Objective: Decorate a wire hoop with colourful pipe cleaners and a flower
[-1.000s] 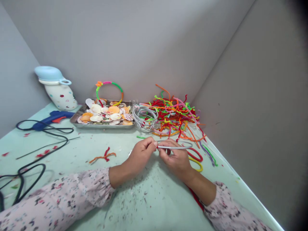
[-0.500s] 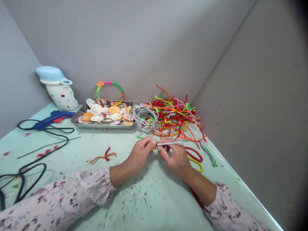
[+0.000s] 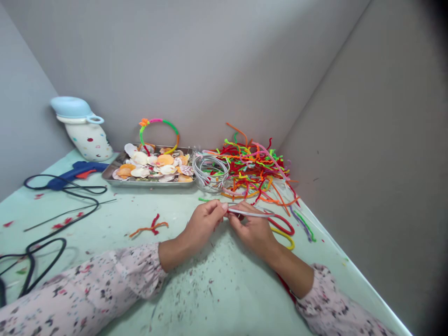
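Note:
Above the middle of the table, my left hand (image 3: 204,224) pinches one end of a thin grey band (image 3: 251,213) between thumb and fingertips. A bit of red shows at that end, where my fingers partly hide it. My right hand (image 3: 252,231) is closed on the band close by, fingertips almost meeting those of my left hand. From there the band runs to the right across the fingers. Behind my right hand lie a red pipe cleaner loop (image 3: 287,225) and a yellow pipe cleaner loop (image 3: 289,240).
A metal tray (image 3: 150,184) of shells, with a colourful wrapped hoop (image 3: 178,135), stands at the back. Right of it are coiled grey bands (image 3: 210,170) and a pipe cleaner heap (image 3: 252,163). At left are a blue glue gun (image 3: 75,172), its black cord (image 3: 84,224) and a bottle (image 3: 87,135).
The grey band has turned slightly in my fingers, its right part now lower and more bowed. My right fingers have shifted a little around it. My left hand stays nearly in place.

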Tool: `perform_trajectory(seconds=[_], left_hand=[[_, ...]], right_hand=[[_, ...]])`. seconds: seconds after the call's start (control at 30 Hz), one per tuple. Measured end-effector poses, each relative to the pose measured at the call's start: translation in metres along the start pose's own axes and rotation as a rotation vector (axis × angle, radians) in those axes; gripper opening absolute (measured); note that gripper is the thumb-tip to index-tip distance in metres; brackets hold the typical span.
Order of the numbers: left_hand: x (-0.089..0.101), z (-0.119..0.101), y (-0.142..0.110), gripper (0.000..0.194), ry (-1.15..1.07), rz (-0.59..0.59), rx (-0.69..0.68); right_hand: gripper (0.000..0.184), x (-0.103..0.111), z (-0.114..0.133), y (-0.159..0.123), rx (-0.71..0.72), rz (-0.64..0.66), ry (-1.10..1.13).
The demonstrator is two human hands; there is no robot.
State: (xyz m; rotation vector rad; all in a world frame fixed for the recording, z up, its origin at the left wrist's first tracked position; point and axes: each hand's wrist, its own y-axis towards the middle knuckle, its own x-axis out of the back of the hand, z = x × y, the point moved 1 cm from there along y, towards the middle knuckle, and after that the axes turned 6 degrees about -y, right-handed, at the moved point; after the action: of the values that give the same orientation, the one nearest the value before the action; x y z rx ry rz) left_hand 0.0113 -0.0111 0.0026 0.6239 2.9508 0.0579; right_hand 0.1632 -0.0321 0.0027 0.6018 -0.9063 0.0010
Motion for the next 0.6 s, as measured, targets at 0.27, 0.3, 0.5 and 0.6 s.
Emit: perform_trajectory(seconds=[0.27, 0.3, 0.5, 0.6], left_hand=[[-0.0003, 0.0015, 0.0011, 0.030, -0.023, -0.001, 0.039], [-0.0005, 0.0015, 0.0012, 0.030, -0.029, -0.002, 0.055], [-0.0005, 0.0033, 0.0033, 0.029, 0.002, -0.026, 0.077], [-0.0005, 0.0041, 0.0036, 0.028, -0.001, -0.043, 0.075]], right_hand=[[0.015, 0.0004, -0.0036, -0.0001, -0.004, -0.068, -0.006], [0.016, 0.0008, -0.0036, 0.0000, 0.000, -0.074, 0.005], [0.020, 0.0019, -0.0031, -0.0003, 0.011, -0.078, 0.012], [0.020, 0.0008, -0.0039, -0.0012, 0.006, -0.066, 0.000]])
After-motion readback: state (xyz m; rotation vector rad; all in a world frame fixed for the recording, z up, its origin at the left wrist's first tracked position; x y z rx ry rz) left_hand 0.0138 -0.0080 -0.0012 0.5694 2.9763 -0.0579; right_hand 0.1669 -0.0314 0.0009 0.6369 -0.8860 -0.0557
